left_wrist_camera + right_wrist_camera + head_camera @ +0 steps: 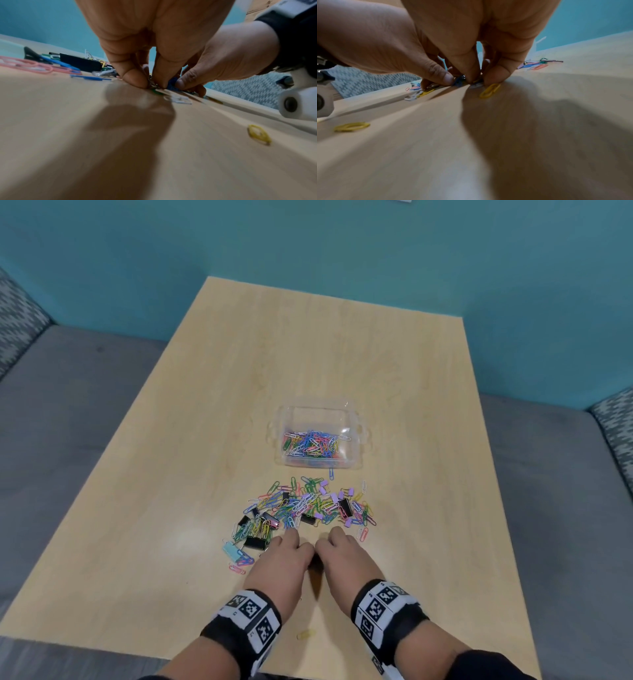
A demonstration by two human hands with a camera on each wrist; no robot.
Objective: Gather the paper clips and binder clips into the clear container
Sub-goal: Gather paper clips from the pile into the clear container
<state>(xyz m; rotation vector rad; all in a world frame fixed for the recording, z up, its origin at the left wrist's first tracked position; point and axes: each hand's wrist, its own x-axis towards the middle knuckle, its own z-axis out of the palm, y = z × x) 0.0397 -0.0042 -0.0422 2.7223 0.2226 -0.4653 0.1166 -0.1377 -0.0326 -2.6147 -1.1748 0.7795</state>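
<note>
A clear container (356, 436) stands mid-table and holds a heap of coloured paper clips (311, 443). In front of it lies a loose pile of paper clips (301, 505) mixed with black binder clips (256, 542) and small purple binder clips (325, 491). My left hand (287, 553) and right hand (342, 549) sit side by side at the pile's near edge, fingertips down on the table. In the left wrist view my left hand (149, 82) pinches a small bunch of clips. My right hand (477, 79) pinches clips too, next to a blue clip (458, 81).
A lone yellow paper clip (306, 634) lies near the table's front edge, between my wrists. Another yellow clip (489, 90) lies just below my right fingertips. A light blue binder clip (230, 551) and pink clips sit left of my left hand. Grey cushions flank the table.
</note>
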